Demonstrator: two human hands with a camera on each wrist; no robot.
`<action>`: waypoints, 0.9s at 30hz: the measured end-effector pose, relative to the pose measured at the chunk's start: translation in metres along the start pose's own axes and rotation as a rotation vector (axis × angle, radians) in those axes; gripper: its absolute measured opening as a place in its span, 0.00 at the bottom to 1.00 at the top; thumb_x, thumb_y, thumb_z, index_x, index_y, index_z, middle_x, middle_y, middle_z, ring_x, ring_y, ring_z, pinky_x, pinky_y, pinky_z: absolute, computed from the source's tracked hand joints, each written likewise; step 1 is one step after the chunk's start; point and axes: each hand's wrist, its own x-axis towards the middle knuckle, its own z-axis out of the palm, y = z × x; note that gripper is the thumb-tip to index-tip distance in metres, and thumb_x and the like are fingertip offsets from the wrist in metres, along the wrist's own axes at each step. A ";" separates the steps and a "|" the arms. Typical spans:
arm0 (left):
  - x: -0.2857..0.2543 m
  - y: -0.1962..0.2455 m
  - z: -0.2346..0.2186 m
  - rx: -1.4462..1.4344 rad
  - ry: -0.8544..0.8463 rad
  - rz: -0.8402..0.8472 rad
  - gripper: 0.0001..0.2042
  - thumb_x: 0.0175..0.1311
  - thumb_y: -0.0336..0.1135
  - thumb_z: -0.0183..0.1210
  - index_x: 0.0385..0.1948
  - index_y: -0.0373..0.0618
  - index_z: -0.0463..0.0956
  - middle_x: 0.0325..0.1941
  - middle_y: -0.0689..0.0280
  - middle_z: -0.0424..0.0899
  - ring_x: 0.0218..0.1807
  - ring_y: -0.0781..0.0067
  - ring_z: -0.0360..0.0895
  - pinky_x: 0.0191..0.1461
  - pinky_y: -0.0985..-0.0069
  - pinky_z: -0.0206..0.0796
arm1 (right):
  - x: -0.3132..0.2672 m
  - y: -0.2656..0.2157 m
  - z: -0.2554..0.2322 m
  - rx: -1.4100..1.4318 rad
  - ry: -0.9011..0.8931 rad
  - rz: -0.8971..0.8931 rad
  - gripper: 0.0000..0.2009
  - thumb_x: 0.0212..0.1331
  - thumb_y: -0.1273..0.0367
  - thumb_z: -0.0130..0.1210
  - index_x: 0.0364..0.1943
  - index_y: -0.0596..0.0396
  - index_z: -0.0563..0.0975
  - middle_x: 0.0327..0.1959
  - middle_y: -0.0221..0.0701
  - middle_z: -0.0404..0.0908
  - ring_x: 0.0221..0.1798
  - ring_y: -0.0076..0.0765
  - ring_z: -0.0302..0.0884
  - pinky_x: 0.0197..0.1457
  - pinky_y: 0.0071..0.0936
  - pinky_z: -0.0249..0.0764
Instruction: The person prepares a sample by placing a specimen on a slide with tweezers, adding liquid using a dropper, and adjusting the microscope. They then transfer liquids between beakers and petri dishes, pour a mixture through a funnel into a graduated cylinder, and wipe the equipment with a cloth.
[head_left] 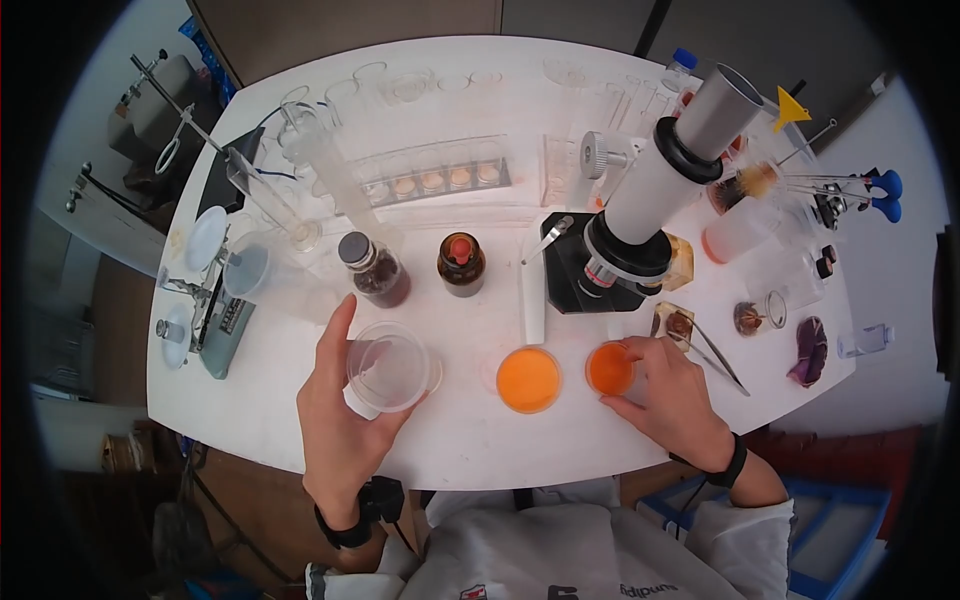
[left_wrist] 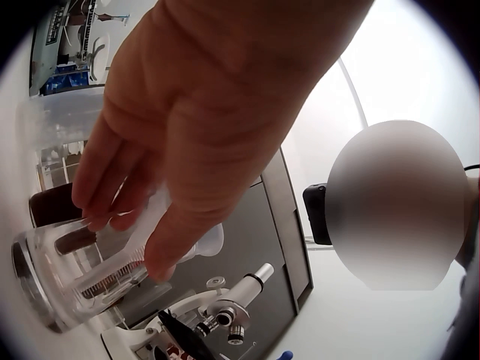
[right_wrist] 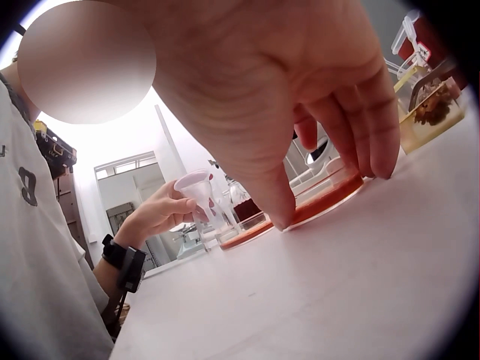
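A translucent plastic funnel (head_left: 390,366) is pinched between the thumb and fingers of my left hand (head_left: 345,415). Its stem points down into a clear glass vessel (left_wrist: 37,277), as the left wrist view shows. Thumb and fingers of my right hand (head_left: 668,395) grip the edge of a small round dish of dark orange liquid (head_left: 609,368). That dish sits low on the table in the right wrist view, fingertips close to the tabletop. Between the two hands lies a petri dish with lighter orange contents (head_left: 529,380).
Behind the hands stand a dark-capped bottle (head_left: 376,270), a brown dropper bottle (head_left: 461,265) and a microscope (head_left: 630,220). A balance (head_left: 222,320) is at the left. Tweezers (head_left: 720,358) and a purple piece (head_left: 808,350) lie at the right. Glassware lines the back.
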 end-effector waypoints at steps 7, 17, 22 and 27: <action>-0.014 0.005 -0.005 -0.001 -0.052 0.005 0.52 0.36 0.22 0.80 0.74 0.45 0.65 0.46 0.58 0.85 0.49 0.64 0.86 0.57 0.67 0.76 | -0.007 -0.001 0.002 0.046 -0.011 0.039 0.32 0.48 0.67 0.77 0.54 0.58 0.69 0.47 0.39 0.82 0.46 0.48 0.83 0.41 0.41 0.80; -0.023 0.006 -0.009 -0.035 -0.135 0.059 0.49 0.43 0.24 0.78 0.74 0.43 0.63 0.50 0.54 0.87 0.50 0.55 0.87 0.55 0.66 0.78 | -0.008 -0.014 -0.012 0.107 -0.025 0.014 0.34 0.49 0.71 0.77 0.55 0.59 0.64 0.59 0.45 0.79 0.51 0.42 0.85 0.46 0.32 0.87; -0.027 0.002 -0.007 -0.057 -0.168 0.069 0.49 0.43 0.25 0.78 0.74 0.43 0.63 0.58 0.51 0.84 0.52 0.53 0.86 0.56 0.65 0.78 | 0.002 -0.037 -0.031 0.198 -0.025 -0.075 0.35 0.48 0.72 0.78 0.55 0.57 0.63 0.62 0.47 0.77 0.54 0.43 0.85 0.47 0.31 0.87; -0.028 0.001 -0.007 -0.056 -0.168 0.133 0.48 0.44 0.27 0.78 0.74 0.41 0.63 0.62 0.50 0.81 0.55 0.51 0.84 0.58 0.65 0.77 | 0.025 -0.066 -0.044 0.291 -0.011 -0.182 0.36 0.47 0.69 0.79 0.55 0.57 0.64 0.63 0.46 0.78 0.53 0.44 0.85 0.45 0.30 0.87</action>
